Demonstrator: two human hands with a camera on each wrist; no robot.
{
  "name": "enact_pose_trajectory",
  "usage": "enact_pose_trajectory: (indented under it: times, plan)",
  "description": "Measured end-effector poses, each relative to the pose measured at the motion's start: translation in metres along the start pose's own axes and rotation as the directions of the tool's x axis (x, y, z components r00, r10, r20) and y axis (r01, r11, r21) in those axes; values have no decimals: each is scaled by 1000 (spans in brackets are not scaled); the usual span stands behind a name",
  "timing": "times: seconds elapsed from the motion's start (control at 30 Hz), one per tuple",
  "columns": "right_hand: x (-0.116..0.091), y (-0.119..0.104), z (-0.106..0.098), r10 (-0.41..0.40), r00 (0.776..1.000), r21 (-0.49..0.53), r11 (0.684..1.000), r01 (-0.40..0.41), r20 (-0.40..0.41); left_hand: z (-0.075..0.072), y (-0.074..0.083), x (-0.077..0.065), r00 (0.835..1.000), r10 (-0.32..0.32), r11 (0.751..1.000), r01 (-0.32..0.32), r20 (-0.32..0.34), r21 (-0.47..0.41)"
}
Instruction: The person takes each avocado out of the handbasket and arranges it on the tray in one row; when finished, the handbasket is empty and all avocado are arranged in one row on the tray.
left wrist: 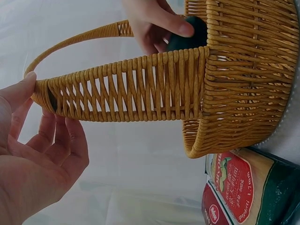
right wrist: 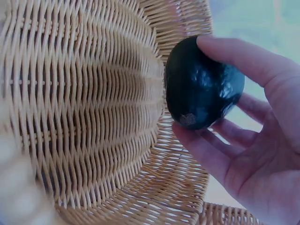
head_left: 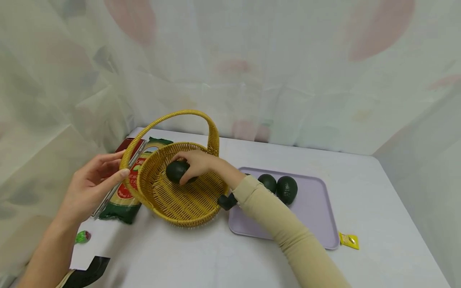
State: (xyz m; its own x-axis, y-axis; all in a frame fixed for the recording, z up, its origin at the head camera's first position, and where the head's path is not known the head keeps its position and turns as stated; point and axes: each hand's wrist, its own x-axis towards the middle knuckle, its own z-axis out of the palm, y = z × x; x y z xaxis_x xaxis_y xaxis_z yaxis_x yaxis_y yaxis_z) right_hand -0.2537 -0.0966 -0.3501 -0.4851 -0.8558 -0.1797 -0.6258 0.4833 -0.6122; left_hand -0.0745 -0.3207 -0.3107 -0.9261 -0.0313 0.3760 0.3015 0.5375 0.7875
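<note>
A yellow woven basket (head_left: 180,206) with a tall arched handle (left wrist: 126,89) stands on the white table. My left hand (head_left: 91,182) grips one side of that handle between thumb and fingers. Inside the basket, my right hand (head_left: 199,163) holds a dark green avocado (head_left: 175,171). The right wrist view shows the thumb on one side of the avocado (right wrist: 201,86) and fingers on the other, with the wicker wall beside it. Whether the avocado touches the basket cannot be told.
Right of the basket lies a lilac tray (head_left: 313,220) bearing several avocados (head_left: 287,190), partly hidden by my right arm. A yellow packet (head_left: 348,241) sits by the tray's corner. Green-and-red food packages (head_left: 124,202) lie behind my left hand, and a small green wrapped candy (head_left: 83,237) nearer.
</note>
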Motion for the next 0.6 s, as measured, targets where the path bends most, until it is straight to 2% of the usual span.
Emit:
enact_pose_trajectory:
  times: [0.23, 0.43, 0.6]
  plan:
    - [-25, 4, 0, 29, 996, 64, 998, -24, -90, -1, 0, 0, 1000, -7, 1000, 7, -4, -5]
    - [-56, 12, -2, 48, 986, 153, 988, -24, -158, 0, -1, 1, 1000, -14, 1000, 14, -6, -8]
    - [-83, 18, -8, 101, 973, 234, 971, -51, -207, 1, -1, 2, 1000, 0, 1000, 0, -8, -4]
